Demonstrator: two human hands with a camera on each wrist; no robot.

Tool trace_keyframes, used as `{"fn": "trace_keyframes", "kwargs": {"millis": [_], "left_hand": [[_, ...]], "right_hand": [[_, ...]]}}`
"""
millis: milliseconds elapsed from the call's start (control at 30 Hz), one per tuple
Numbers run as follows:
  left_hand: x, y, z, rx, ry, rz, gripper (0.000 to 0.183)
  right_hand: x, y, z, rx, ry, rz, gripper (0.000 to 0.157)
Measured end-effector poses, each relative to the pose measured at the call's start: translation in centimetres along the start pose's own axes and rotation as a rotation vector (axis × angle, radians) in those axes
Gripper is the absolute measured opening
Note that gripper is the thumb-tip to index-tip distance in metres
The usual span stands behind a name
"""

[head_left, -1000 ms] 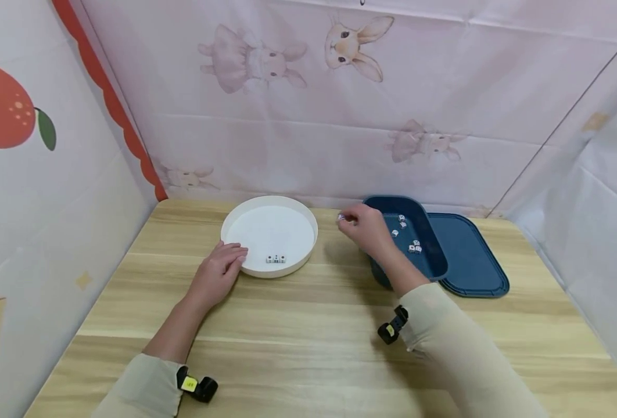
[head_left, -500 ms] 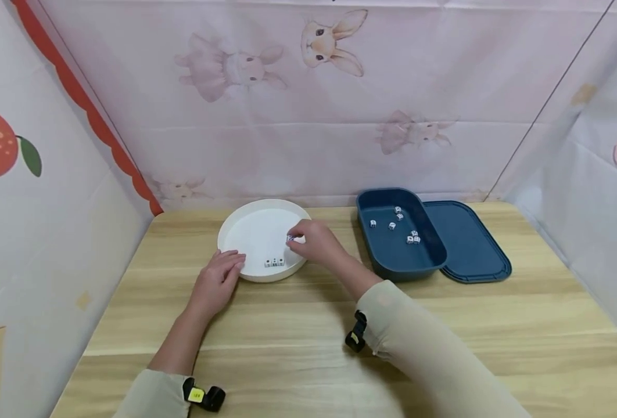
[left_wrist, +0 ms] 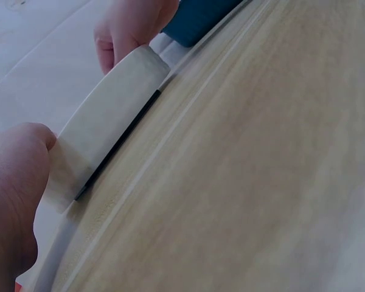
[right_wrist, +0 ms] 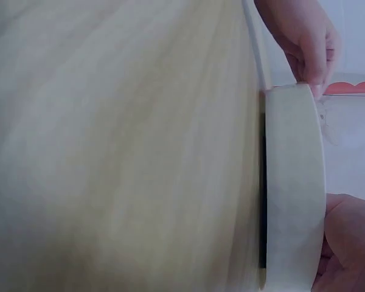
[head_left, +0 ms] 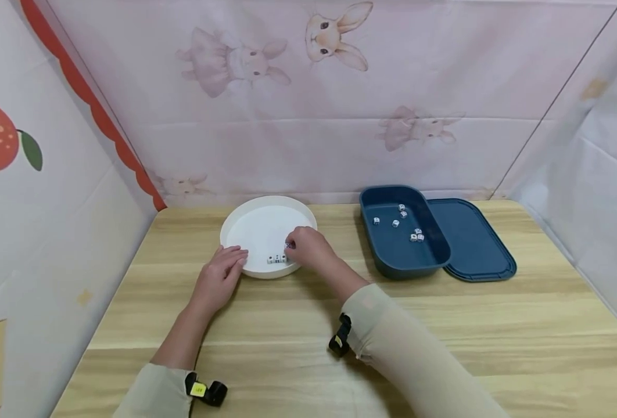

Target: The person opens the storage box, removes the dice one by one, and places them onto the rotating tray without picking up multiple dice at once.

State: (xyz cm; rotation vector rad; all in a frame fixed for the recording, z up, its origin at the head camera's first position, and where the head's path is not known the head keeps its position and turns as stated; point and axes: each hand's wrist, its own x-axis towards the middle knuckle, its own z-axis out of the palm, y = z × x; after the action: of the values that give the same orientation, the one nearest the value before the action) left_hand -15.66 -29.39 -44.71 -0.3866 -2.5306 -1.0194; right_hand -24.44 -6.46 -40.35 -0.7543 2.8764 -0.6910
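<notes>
A round white tray (head_left: 266, 223) stands on the table. My left hand (head_left: 223, 271) grips its near-left rim, with the fingertips over the edge. Inside the tray, near its front, a short row of white dice (head_left: 277, 259) lies side by side. My right hand (head_left: 311, 249) reaches over the tray's right rim and pinches a die (head_left: 288, 246) just above the right end of the row. Part of that die is hidden by the fingers. In both wrist views the tray wall hides the dice.
A dark blue box (head_left: 408, 258) stands to the right of the tray, with several loose dice (head_left: 395, 223) on its floor. Its blue lid (head_left: 478, 244) lies partly beneath it on the right. A printed cloth wall (head_left: 329, 157) rises behind the table.
My right hand has carried a die from the blue box leftward into the tray, then down toward the right end of the row. The left hand has stayed at the rim.
</notes>
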Motion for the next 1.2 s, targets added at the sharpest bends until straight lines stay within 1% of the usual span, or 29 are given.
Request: {"fn": "trace_keyframes", "kwargs": {"millis": [100, 233, 467, 633, 767, 833, 900, 967, 1133, 1200], "left_hand": [[0.1, -0.1, 0.1, 0.001, -0.005, -0.002, 0.025], [0.2, -0.2, 0.0, 0.011, -0.016, -0.015, 0.026], [0.4, -0.1, -0.1, 0.013, -0.021, -0.018, 0.026], [0.3, 0.0, -0.2, 0.013, -0.027, -0.018, 0.027], [0.1, -0.1, -0.2, 0.011, -0.020, -0.024, 0.027], [0.1, -0.1, -0.3, 0.010, -0.012, -0.024, 0.026], [0.0, -0.2, -0.3, 0.012, -0.008, -0.022, 0.026], [0.0, -0.2, -0.2, 0.012, -0.008, -0.022, 0.026], [0.1, -0.2, -0.1, 0.008, -0.011, -0.015, 0.026], [0.2, -0.1, -0.1, 0.006, -0.011, -0.011, 0.026]], "right_hand": [[0.0, -0.1, 0.2, -0.061, 0.012, -0.028, 0.012], [-0.1, -0.4, 0.2, -0.102, 0.008, -0.041, 0.012], [-0.1, -0.6, -0.1, -0.141, -0.032, -0.034, 0.021], [-0.3, -0.7, -0.4, -0.104, -0.059, -0.029, 0.022], [-0.3, -0.5, -0.7, -0.012, -0.067, -0.023, 0.028], [-0.4, -0.3, -1.2, 0.030, -0.055, -0.025, 0.030], [-0.5, 0.1, -2.0, 0.063, -0.015, -0.030, 0.031], [-0.8, 0.9, -3.2, 0.074, 0.050, -0.039, 0.030], [-2.4, 4.2, -7.2, 0.066, 0.288, -0.052, 0.026], [-3.2, 6.0, -8.9, 0.052, 0.356, -0.038, 0.025]]}}
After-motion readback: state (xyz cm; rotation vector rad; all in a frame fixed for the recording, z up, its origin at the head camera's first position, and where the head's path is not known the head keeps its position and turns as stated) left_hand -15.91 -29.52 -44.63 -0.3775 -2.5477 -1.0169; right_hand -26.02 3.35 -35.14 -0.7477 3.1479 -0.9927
